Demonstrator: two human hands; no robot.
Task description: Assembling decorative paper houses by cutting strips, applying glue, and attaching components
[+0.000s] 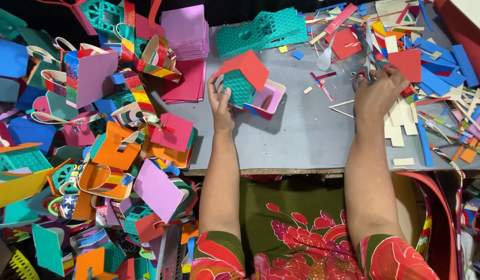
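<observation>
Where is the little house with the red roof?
The little house sits on the grey table, upper middle of the head view, held by the left hand, just below a stack of teal sheets.

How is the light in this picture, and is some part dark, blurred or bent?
In the head view the light is even and bright on the grey table; the foam house in the left hand throws a soft shadow below it. The right hand at the scissors is sharp. The top left corner is dark. The table edge bows slightly, as from a wide lens.
</observation>
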